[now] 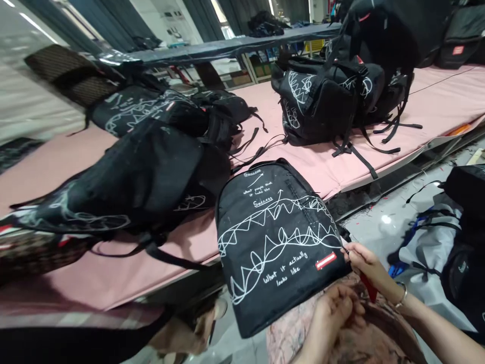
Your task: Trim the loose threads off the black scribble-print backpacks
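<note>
A black backpack (280, 242) with white scribbled lines, white lettering and a small red label leans against the edge of the pink table, its printed face toward me. My right hand (366, 268) is at its lower right side, fingers pinched at the bag's edge; what they grip is too small to name. Something red hangs below that hand. Closer to me, my left hand (335, 313) has its fingers curled together below the bag's lower right corner, and anything inside them is hidden.
Several black backpacks lie on the pink table (428, 108), one large bag (151, 172) at the left and a group (322, 101) at the right. More bags (458, 242) sit on the floor at the right. Another table (227, 45) stands behind.
</note>
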Demonstrator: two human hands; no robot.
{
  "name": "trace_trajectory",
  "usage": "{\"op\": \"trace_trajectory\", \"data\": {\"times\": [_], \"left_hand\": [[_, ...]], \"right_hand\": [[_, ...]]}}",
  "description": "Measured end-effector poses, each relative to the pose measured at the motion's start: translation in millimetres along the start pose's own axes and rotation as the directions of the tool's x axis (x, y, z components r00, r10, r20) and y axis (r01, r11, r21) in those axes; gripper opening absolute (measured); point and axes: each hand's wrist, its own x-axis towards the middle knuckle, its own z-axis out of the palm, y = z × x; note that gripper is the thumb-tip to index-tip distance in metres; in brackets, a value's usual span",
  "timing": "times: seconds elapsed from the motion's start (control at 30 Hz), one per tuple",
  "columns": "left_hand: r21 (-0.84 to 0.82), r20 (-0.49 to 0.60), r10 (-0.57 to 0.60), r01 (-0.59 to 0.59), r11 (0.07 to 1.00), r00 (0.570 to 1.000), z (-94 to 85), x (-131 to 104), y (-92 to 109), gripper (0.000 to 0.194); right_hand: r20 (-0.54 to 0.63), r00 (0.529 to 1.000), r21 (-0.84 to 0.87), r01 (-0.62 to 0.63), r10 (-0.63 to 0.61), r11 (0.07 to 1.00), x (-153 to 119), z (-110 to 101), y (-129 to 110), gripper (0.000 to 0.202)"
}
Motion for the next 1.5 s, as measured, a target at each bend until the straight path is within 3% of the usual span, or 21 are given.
{"op": "trace_trajectory", "data": {"times": [0.1,0.2,0.3,0.43,0.67,0.87,1.27,1.5], "left_hand": [[-0.285,-0.12,-0.14,0.101,0.953,0.983,-1.9,14.5,-11.6,0.052],[-0.409,-0.176,-0.194,0.108,0.906,0.965,-4.6,23.3,-10.5,0.055],[-0.399,-0.231,-0.208,0.103,0.911,0.95,-4.9,26.5,-8.1,0.055],[-0.319,-0.34,-0.14,0.026,0.948,0.93,-3.9,29.7,-11.1,0.047],[-0.342,-0.337,-0.108,-0.015,0.94,0.935,-6.0,31.6,-15.2,0.041],[-0.359,-0.329,-0.08,-0.046,0.932,0.941,-5.3,30.3,-15.5,0.038],[-0.377,-0.31,-0.064,-0.061,0.924,0.949,-4.0,29.3,-13.4,0.038],[-0.372,-0.308,-0.055,-0.067,0.926,0.95,-1.6,27.0,-9.0,0.036]], "right_hand": [[0.086,0.996,-0.06,0.022,-0.016,0.998,-4.1,-6.0,-5.0,0.032],[0.12,0.992,-0.046,-0.04,0.045,0.998,4.0,-21.3,-9.7,0.037],[0.179,0.977,-0.031,-0.116,0.119,0.993,15.5,-34.8,-12.1,0.038],[0.21,0.97,-0.043,-0.116,0.122,0.992,25.5,-43.8,-18.5,0.039],[0.345,0.922,-0.161,-0.129,0.178,0.978,34.8,-47.2,-39.7,0.04],[0.465,0.877,-0.211,-0.026,0.123,0.977,45.9,-51.4,-47.2,0.032],[0.485,0.874,-0.33,0.157,0.025,0.931,56.5,-52.5,-50.0,0.028],[0.495,0.865,-0.312,0.091,0.08,0.946,55.5,-55.0,-50.4,0.029]]}}
